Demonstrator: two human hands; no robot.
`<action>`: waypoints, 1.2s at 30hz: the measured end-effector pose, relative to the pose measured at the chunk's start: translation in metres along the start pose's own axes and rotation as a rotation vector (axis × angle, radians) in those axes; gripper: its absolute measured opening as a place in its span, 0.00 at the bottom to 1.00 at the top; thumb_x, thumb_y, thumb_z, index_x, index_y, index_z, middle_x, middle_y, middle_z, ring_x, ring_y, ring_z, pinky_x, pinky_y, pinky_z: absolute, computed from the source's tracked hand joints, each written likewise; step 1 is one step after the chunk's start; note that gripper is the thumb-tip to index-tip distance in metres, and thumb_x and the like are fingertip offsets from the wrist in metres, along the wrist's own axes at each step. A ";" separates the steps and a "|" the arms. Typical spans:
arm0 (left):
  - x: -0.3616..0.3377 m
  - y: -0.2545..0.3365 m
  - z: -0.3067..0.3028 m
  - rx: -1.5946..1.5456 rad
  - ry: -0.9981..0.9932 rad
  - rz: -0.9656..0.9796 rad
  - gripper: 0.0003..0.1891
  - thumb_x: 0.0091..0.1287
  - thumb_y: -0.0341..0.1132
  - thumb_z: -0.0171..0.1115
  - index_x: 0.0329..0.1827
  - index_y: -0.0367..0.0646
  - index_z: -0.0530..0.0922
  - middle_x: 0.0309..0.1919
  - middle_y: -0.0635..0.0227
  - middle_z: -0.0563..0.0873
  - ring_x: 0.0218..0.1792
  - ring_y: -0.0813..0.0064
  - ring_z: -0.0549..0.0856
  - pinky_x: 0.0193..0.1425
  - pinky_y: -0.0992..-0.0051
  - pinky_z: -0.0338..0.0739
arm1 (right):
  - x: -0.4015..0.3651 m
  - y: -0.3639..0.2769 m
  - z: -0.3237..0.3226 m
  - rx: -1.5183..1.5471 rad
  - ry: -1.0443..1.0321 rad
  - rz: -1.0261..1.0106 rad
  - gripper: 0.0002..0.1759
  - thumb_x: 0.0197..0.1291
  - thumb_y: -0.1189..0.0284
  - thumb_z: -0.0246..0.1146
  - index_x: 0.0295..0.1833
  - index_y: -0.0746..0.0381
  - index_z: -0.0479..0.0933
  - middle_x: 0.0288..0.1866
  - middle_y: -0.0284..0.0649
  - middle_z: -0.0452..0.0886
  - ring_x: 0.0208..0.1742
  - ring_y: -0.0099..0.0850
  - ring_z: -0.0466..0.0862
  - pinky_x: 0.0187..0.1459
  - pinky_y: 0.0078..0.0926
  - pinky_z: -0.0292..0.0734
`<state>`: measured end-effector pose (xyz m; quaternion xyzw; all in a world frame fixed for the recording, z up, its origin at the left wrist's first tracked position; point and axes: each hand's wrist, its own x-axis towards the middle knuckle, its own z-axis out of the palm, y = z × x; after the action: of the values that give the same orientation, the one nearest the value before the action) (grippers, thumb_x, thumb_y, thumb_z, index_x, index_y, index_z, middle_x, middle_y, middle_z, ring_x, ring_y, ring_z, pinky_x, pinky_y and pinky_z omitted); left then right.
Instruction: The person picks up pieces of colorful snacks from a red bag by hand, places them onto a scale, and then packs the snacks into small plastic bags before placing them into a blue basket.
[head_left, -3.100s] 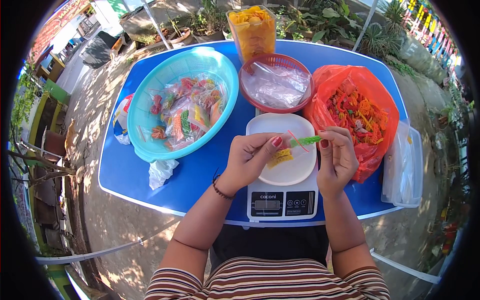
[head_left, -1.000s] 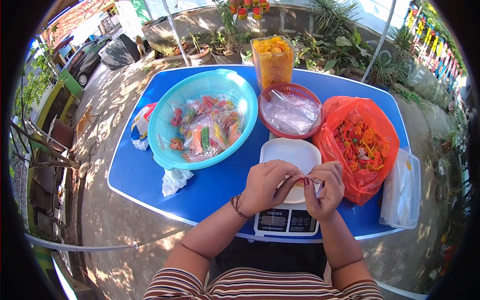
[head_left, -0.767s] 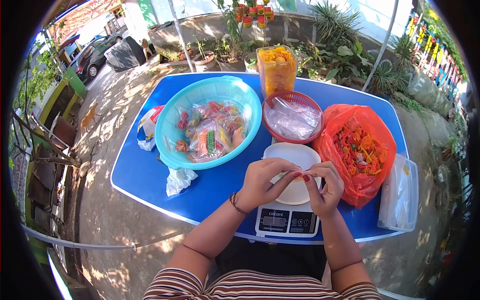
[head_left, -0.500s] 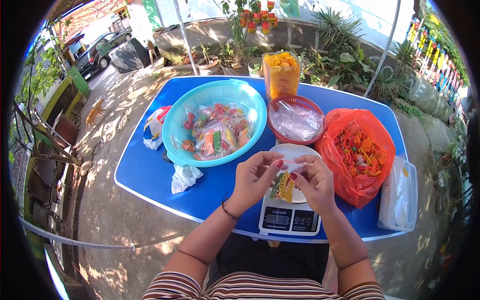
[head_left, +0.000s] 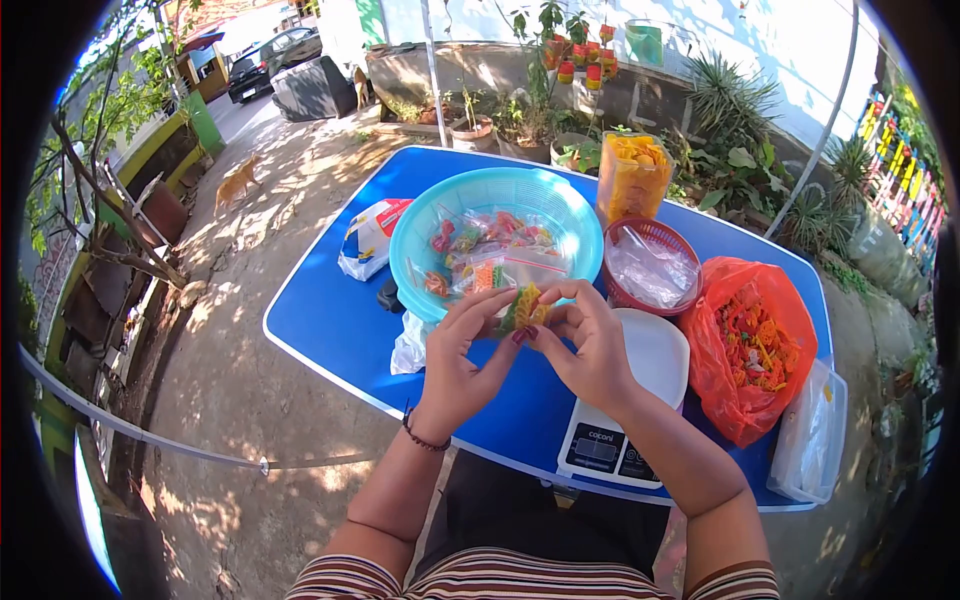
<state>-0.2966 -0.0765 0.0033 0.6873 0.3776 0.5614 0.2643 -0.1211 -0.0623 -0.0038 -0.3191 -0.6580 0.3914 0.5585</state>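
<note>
A small clear zip bag of yellow and green spiral snacks (head_left: 524, 308) is held between my two hands, near the front rim of the turquoise basket (head_left: 585, 215). My left hand (head_left: 465, 345) grips its left side, and my right hand (head_left: 583, 335) pinches the right side with thumb and fingers. Several filled bags (head_left: 490, 240) lie inside the basket. To the right of my hands is a white kitchen scale (head_left: 650, 350), its plate bare and its display partly behind my right forearm.
A red basket (head_left: 655, 238) holds clear plastic bags. Beside it are an orange bag of loose snacks (head_left: 755, 340), a plastic tub (head_left: 810, 435) and a tall container of yellow chips (head_left: 634, 178). White crumpled plastic (head_left: 410, 345) lies left, on the blue table (head_left: 330, 290).
Both hands have moved left with the snack bag, from over the scale to the turquoise basket's front rim. The camera view has turned, shifting the table in the picture.
</note>
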 end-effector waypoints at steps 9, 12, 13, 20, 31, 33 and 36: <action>0.010 -0.028 -0.040 0.261 0.065 -0.075 0.25 0.62 0.24 0.72 0.64 0.38 0.81 0.59 0.55 0.85 0.50 0.61 0.89 0.60 0.65 0.80 | 0.058 0.026 0.036 -0.304 -0.075 -0.100 0.15 0.59 0.87 0.66 0.53 0.69 0.79 0.63 0.51 0.75 0.49 0.38 0.89 0.49 0.29 0.88; 0.012 -0.042 -0.041 0.603 0.066 0.056 0.24 0.64 0.30 0.73 0.64 0.40 0.82 0.62 0.54 0.84 0.57 0.57 0.86 0.69 0.59 0.72 | 0.066 0.035 0.039 -0.490 -0.138 -0.130 0.17 0.60 0.83 0.66 0.55 0.70 0.79 0.68 0.55 0.74 0.54 0.48 0.87 0.56 0.38 0.84; 0.012 -0.045 -0.040 0.642 0.055 0.043 0.23 0.64 0.32 0.72 0.64 0.41 0.82 0.63 0.54 0.84 0.59 0.57 0.84 0.71 0.58 0.69 | 0.066 0.038 0.039 -0.617 -0.153 -0.191 0.18 0.60 0.82 0.66 0.56 0.70 0.79 0.69 0.56 0.74 0.56 0.51 0.86 0.59 0.41 0.82; 0.005 -0.054 -0.036 0.704 -0.012 -0.003 0.22 0.69 0.35 0.69 0.66 0.46 0.82 0.70 0.55 0.80 0.69 0.57 0.80 0.78 0.48 0.58 | 0.057 0.039 0.038 -0.624 -0.235 -0.175 0.18 0.63 0.78 0.65 0.59 0.66 0.81 0.63 0.53 0.80 0.62 0.53 0.83 0.64 0.43 0.78; 0.001 -0.019 0.001 0.576 -0.112 0.124 0.28 0.63 0.31 0.72 0.69 0.48 0.80 0.71 0.61 0.79 0.71 0.59 0.77 0.81 0.45 0.54 | 0.018 0.002 -0.006 -0.606 -0.112 -0.242 0.20 0.56 0.84 0.67 0.57 0.68 0.80 0.58 0.52 0.83 0.60 0.52 0.83 0.62 0.42 0.79; -0.001 -0.012 0.017 0.587 -0.150 0.170 0.29 0.63 0.33 0.72 0.70 0.47 0.78 0.70 0.62 0.79 0.72 0.61 0.76 0.81 0.45 0.54 | 0.004 -0.002 -0.021 -0.624 -0.075 -0.234 0.20 0.56 0.84 0.67 0.57 0.68 0.80 0.58 0.51 0.83 0.60 0.51 0.83 0.62 0.43 0.79; 0.000 -0.001 0.042 0.550 -0.214 0.231 0.29 0.63 0.32 0.73 0.69 0.46 0.79 0.71 0.64 0.79 0.72 0.62 0.76 0.83 0.46 0.52 | -0.016 -0.009 -0.048 -0.691 -0.014 -0.240 0.20 0.55 0.84 0.68 0.55 0.67 0.80 0.58 0.50 0.83 0.58 0.49 0.84 0.61 0.43 0.79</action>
<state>-0.2556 -0.0734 -0.0069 0.8265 0.4046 0.3891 0.0413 -0.0711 -0.0730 -0.0001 -0.4068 -0.7879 0.0800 0.4554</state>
